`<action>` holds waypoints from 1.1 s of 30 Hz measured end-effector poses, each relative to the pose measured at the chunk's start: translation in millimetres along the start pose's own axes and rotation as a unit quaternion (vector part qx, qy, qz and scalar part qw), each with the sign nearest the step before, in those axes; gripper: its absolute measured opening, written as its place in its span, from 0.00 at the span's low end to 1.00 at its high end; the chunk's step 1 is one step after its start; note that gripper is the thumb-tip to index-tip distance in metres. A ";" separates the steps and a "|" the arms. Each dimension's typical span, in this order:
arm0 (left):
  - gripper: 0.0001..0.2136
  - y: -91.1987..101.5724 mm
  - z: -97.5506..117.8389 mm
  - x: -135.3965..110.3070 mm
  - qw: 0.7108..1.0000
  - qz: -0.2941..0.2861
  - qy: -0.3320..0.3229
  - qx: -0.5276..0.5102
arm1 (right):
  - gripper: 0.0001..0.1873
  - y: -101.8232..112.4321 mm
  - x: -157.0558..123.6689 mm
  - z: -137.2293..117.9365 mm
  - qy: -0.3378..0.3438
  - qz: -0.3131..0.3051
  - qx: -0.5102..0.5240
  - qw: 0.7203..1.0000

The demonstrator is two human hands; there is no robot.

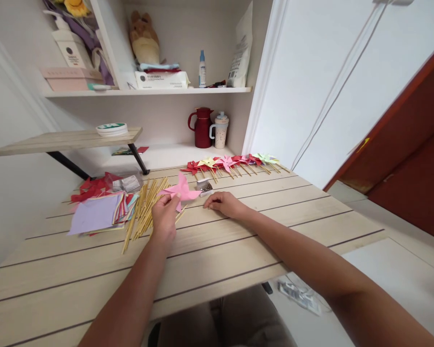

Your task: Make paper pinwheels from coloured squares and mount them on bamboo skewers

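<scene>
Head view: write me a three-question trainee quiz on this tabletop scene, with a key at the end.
1. Which colour is the pinwheel in the left hand: (a) yellow, (b) red, (c) pink?
2. True or false: the right hand is gripping the red jug.
3. Fill in: in the picture, the lavender paper lies to the ____ of the bundle of thin sticks.

Key: 1: c. 2: false; it is down near the small open box. 3: left.

Your bare left hand (164, 218) pinches, thumb against fingers, at the end of a forward-reaching left forearm (132, 289). Your bare right hand (227, 204) curls its fingers loosely leftward, the right forearm (292, 246) slanting in from the lower right.
</scene>
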State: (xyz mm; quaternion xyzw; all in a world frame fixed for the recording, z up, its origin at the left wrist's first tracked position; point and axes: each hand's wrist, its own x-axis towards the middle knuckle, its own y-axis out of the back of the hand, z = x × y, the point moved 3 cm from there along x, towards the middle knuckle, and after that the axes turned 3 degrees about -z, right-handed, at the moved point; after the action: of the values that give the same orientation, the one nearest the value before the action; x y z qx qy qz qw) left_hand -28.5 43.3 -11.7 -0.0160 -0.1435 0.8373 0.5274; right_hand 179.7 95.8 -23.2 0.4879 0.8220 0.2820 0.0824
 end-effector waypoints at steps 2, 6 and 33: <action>0.13 1.0 -0.2 0.4 1.000 0.001 -0.003 0.010 | 0.09 1.4 0.6 0.5 -0.009 -0.003 0.017 1.000; 0.11 2.1 -0.3 0.7 1.000 0.003 -0.004 0.020 | 0.08 4.0 1.0 2.0 -0.020 -0.015 0.048 0.999; 0.11 2.3 1.7 0.1 1.000 0.006 0.002 0.013 | 0.05 1.2 2.0 5.1 -0.030 -0.010 0.062 0.998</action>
State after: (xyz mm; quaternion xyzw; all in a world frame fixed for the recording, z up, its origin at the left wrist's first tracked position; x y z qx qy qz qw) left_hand -30.9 42.1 -10.7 -0.0118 -0.1314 0.8422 0.5227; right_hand 181.7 99.9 -26.5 0.4917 0.8399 0.2154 0.0793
